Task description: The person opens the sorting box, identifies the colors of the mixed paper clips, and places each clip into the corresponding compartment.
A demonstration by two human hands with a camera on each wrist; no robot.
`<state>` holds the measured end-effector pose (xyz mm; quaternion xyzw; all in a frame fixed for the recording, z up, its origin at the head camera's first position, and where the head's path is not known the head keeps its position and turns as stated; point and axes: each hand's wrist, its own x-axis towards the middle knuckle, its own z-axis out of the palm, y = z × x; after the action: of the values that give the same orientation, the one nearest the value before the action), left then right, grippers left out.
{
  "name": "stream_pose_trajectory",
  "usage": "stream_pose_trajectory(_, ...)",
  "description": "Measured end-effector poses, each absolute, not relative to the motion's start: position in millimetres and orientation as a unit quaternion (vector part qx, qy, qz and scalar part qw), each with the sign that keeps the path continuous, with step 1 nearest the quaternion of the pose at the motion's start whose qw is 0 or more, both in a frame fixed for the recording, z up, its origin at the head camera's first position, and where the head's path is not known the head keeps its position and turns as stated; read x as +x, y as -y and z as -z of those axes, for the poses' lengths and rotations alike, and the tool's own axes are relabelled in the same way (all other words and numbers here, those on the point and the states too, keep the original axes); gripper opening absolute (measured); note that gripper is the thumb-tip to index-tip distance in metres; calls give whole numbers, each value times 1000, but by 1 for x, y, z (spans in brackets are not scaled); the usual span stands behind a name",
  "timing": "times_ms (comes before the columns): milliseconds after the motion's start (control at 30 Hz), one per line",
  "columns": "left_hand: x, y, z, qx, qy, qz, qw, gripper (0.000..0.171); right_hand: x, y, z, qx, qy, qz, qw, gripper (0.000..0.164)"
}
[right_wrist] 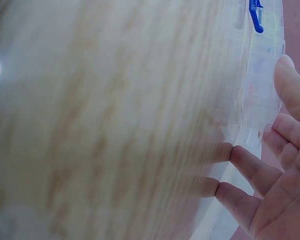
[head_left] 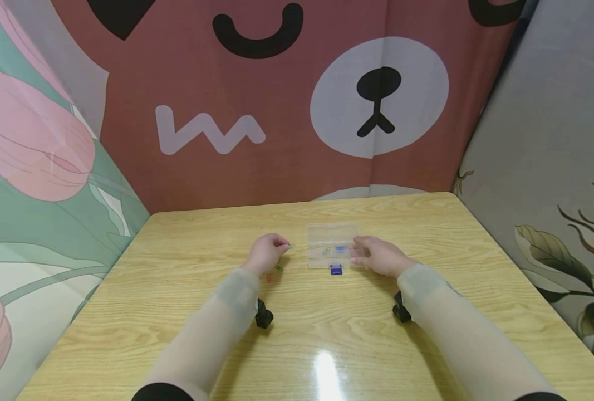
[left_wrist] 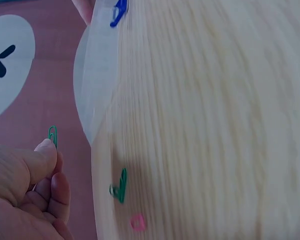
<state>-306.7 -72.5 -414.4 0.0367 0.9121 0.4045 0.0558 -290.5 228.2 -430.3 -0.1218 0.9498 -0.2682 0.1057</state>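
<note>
With fingers of the left hand, pinching a green paper clip above the table, left of a clear box. With right hand fingers spread apart, touching the box's right end. Holding the left hand near a green piece and a pink piece on the table.

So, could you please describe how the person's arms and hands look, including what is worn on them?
The left hand and right hand are ungloved. A pale greyish band wraps each wrist, with a small, blocky black device beside it. A black edge, seemingly fabric, shows farther up each arm. Whether thin sleeves cover the forearms, I cannot tell.
</note>
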Motion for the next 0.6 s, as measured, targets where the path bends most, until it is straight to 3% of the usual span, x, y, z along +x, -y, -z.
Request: stream_pose_trajectory(600,-316,37,413,51,-921,-385,38,11,-289,-229,429,-123,-949,270,112,72)
